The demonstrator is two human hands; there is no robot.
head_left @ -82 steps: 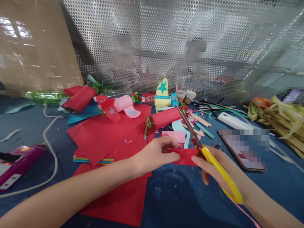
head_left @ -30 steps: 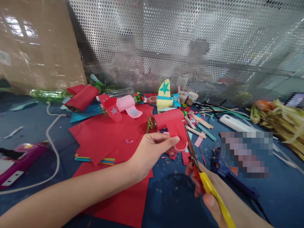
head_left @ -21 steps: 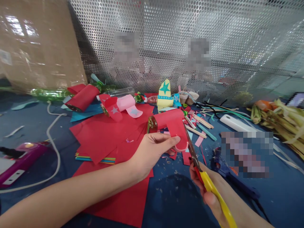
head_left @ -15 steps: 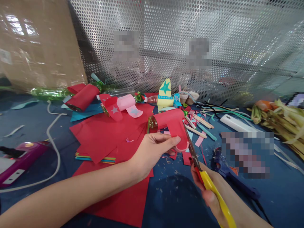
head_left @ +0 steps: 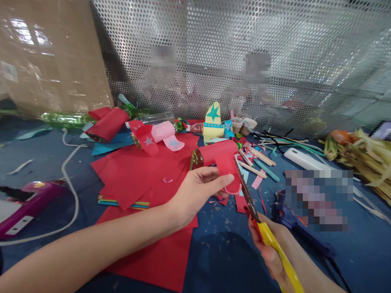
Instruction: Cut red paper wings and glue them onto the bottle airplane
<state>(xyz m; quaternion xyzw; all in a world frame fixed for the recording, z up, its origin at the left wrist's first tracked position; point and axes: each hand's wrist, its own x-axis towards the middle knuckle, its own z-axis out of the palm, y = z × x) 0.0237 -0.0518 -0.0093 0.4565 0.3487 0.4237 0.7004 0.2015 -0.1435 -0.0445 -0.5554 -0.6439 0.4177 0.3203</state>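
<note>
My left hand point(head_left: 207, 185) pinches the rounded end of a red paper flap point(head_left: 226, 162) between thumb and fingers. The flap hangs from a small bottle wrapped in red paper point(head_left: 216, 151), which lies on its side with a brown-gold end to the left and a green cap to the right. In my right hand point(head_left: 271, 240) is a pair of scissors point(head_left: 265, 232) with a yellow and red handle. Their dark blades point up and left along the flap's right edge. A thin pale strip curls at the flap's lower edge.
Red paper sheets point(head_left: 146, 252) cover the table's left middle. Behind stand paper-wrapped bottles, among them a yellow one with a green star point(head_left: 213, 122). A blue glue gun point(head_left: 293, 224) and white glue gun-like tool point(head_left: 305, 160) lie right; a purple power strip point(head_left: 30, 203) lies left.
The scissors and my right hand have shifted very slightly down and right relative to the flap. My left hand keeps its pinch, a touch higher on the paper.
</note>
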